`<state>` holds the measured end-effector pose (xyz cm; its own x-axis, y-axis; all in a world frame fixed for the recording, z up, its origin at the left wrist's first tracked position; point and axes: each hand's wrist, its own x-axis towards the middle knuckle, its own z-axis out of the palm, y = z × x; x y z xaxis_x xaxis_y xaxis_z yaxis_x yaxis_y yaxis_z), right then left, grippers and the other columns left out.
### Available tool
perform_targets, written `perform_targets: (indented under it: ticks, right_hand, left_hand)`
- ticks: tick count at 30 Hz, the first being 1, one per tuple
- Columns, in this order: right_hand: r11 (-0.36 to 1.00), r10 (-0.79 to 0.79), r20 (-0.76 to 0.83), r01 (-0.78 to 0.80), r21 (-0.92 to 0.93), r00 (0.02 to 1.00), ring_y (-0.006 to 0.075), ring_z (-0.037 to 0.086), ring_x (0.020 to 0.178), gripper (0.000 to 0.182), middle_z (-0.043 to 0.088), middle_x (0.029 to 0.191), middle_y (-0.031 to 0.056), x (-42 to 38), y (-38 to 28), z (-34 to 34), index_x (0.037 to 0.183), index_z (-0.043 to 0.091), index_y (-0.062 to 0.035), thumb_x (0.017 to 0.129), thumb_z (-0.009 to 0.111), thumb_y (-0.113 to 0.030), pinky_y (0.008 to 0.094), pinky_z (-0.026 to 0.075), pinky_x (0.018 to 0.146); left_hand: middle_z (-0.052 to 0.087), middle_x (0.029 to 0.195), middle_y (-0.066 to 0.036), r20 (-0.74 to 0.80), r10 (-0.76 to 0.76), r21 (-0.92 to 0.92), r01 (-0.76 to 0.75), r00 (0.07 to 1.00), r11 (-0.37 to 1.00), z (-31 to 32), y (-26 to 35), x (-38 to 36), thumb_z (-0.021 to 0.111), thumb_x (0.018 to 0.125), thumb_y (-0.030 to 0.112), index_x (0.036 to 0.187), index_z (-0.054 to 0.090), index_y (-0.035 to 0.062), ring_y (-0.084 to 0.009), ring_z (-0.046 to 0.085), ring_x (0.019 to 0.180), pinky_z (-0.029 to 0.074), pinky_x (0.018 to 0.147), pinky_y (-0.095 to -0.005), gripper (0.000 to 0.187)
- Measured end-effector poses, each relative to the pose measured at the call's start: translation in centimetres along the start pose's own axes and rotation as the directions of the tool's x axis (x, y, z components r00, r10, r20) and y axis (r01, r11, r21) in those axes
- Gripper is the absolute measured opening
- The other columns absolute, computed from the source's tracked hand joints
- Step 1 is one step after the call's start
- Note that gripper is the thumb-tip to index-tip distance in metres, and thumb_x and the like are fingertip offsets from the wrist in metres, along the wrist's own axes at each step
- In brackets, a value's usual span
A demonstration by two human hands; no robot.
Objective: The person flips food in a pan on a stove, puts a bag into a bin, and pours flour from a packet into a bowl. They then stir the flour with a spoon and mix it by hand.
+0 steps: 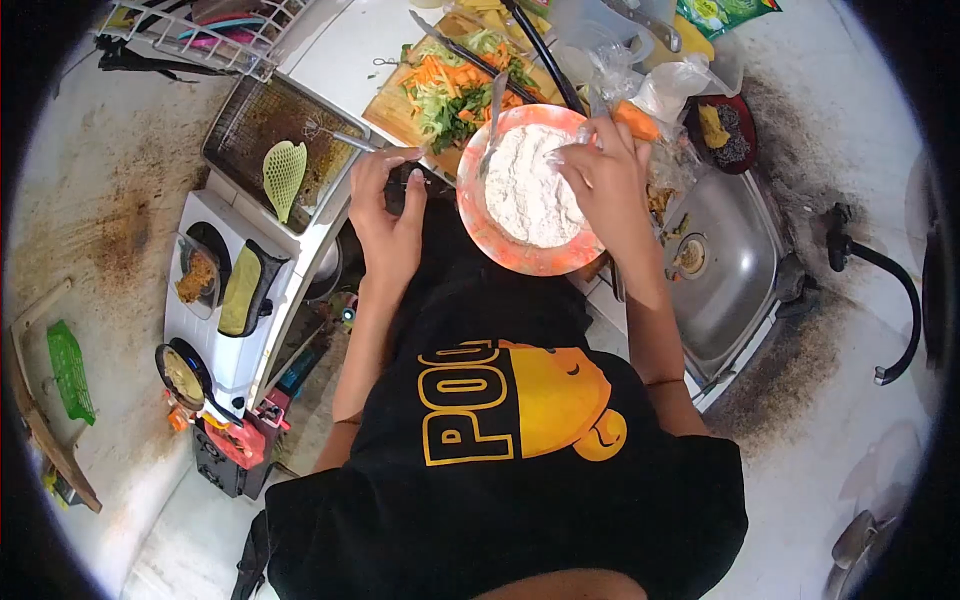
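Observation:
A red-and-white bowl (478, 222) holds white powder (535, 195), and a metal spoon (495, 115) leans on its left inner side. Over the bowl's right part is my right hand (615, 185), its fingers bent together near the powder; whatever they may hold is too small to make out. My left hand (388, 220) is left of the bowl, thumb and forefinger apart, holding nothing. Behind the bowl, shredded orange and green vegetables (455, 90) lie on a wooden board (395, 108), with a dark-handled utensil (545, 55) across them.
At the right are a steel sink (730, 290), a black tap (885, 265), plastic bags (670, 90) and a dark red bowl (738, 155). At the left, a green slotted spatula (284, 178) lies on a tray (240, 120), beside a white stove (220, 345). A dish rack (250, 60) is behind.

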<state>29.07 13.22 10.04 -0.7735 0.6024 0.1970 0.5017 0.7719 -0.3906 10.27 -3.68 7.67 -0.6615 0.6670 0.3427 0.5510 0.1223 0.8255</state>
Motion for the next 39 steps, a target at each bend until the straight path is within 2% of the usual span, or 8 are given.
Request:
perform_targets:
  ticks: [11, 13, 14, 17, 19, 25, 35, 39]
  right_hand:
    - [0.991, 0.060, -0.034, -0.055, 0.120, 0.998, 0.0247, 0.057, 0.090, 0.013, 0.056, 0.093, 0.0097, -0.8, 0.5, -1.1, 0.086, 0.071, -0.0054, 0.075, 0.074, -0.013, 0.0370, 0.037, 0.080]
    - [0.891, 0.329, 0.317, -0.404, 0.208, 0.890, 0.0259, 0.058, 0.088, 0.014, 0.058, 0.094, 0.0104, -0.8, 0.0, -2.0, 0.090, 0.070, -0.0052, 0.076, 0.072, -0.009, 0.0380, 0.040, 0.082]
    - [0.892, 0.325, 0.320, -0.401, 0.209, 0.890, 0.0259, 0.058, 0.088, 0.014, 0.058, 0.094, 0.0104, -1.0, -0.1, -1.9, 0.090, 0.070, -0.0052, 0.076, 0.072, -0.009, 0.0380, 0.040, 0.082]
    - [0.924, 0.095, 0.268, -0.185, 0.334, 0.959, 0.0263, 0.057, 0.093, 0.012, 0.058, 0.095, 0.0102, -1.6, -1.0, -1.8, 0.088, 0.070, -0.0062, 0.075, 0.070, -0.006, 0.0400, 0.041, 0.087]
    - [0.982, -0.096, 0.365, 0.030, 0.184, 0.926, 0.0268, 0.055, 0.099, 0.013, 0.057, 0.096, 0.0097, -1.7, -1.8, -2.2, 0.085, 0.073, -0.0082, 0.073, 0.071, -0.005, 0.0408, 0.039, 0.092]
    - [0.937, -0.347, 0.347, 0.305, 0.172, 0.871, 0.0274, 0.050, 0.107, 0.017, 0.053, 0.099, 0.0095, -2.5, -1.9, -0.6, 0.086, 0.074, -0.0097, 0.070, 0.069, -0.004, 0.0393, 0.040, 0.088]
    - [0.979, -0.120, 0.163, 0.089, 0.184, 0.979, 0.0295, 0.056, 0.095, 0.023, 0.052, 0.097, 0.0111, -0.7, -1.2, -1.3, 0.093, 0.072, -0.0073, 0.071, 0.069, -0.003, 0.0394, 0.044, 0.082]
    - [0.969, -0.242, 0.381, 0.203, 0.139, 0.892, 0.0290, 0.054, 0.101, 0.021, 0.053, 0.096, 0.0113, -1.6, -1.2, -1.0, 0.090, 0.074, -0.0088, 0.071, 0.067, -0.004, 0.0397, 0.041, 0.088]
  left_hand:
    - [0.067, 0.105, -0.011, 0.016, -0.098, -0.016, 0.098, 0.995, 0.995, -0.3, 0.3, -1.1, 0.059, 0.087, 0.000, 0.100, 0.063, -0.0010, -0.0224, 0.059, 0.103, 0.040, 0.098, -0.0351, 0.014]
    - [0.067, 0.106, -0.011, 0.005, -0.110, -0.029, 0.111, 0.994, 0.993, -0.4, 0.1, -1.4, 0.059, 0.088, 0.000, 0.100, 0.063, -0.0012, -0.0220, 0.059, 0.104, 0.040, 0.098, -0.0349, 0.014]
    - [0.067, 0.106, -0.011, -0.005, -0.105, -0.028, 0.104, 0.995, 0.994, -0.5, 0.0, -1.5, 0.059, 0.088, 0.001, 0.101, 0.062, -0.0012, -0.0216, 0.059, 0.104, 0.040, 0.098, -0.0347, 0.014]
    - [0.067, 0.105, -0.011, -0.023, -0.110, -0.037, 0.109, 0.994, 0.993, -0.6, 0.2, -1.7, 0.058, 0.088, 0.001, 0.102, 0.062, -0.0013, -0.0209, 0.059, 0.104, 0.040, 0.097, -0.0340, 0.014]
    - [0.066, 0.105, -0.011, -0.028, -0.122, -0.044, 0.120, 0.992, 0.992, -0.7, 0.2, -1.9, 0.058, 0.089, 0.001, 0.102, 0.063, -0.0014, -0.0206, 0.059, 0.104, 0.040, 0.097, -0.0336, 0.014]
    - [0.065, 0.106, -0.010, -0.056, -0.154, -0.040, 0.151, 0.987, 0.988, -1.0, 0.1, -2.3, 0.058, 0.088, 0.000, 0.103, 0.064, -0.0021, -0.0193, 0.058, 0.104, 0.040, 0.096, -0.0320, 0.016]
    - [0.066, 0.107, -0.009, -0.104, -0.185, -0.043, 0.181, 0.977, 0.982, -1.4, -0.1, -3.4, 0.057, 0.090, 0.001, 0.103, 0.064, -0.0020, -0.0179, 0.059, 0.104, 0.040, 0.097, -0.0317, 0.015]
    - [0.066, 0.108, -0.009, -0.085, -0.212, -0.009, 0.212, 0.974, 0.977, -1.5, 0.3, -3.6, 0.058, 0.090, 0.001, 0.104, 0.064, -0.0016, -0.0173, 0.058, 0.105, 0.040, 0.097, -0.0316, 0.016]
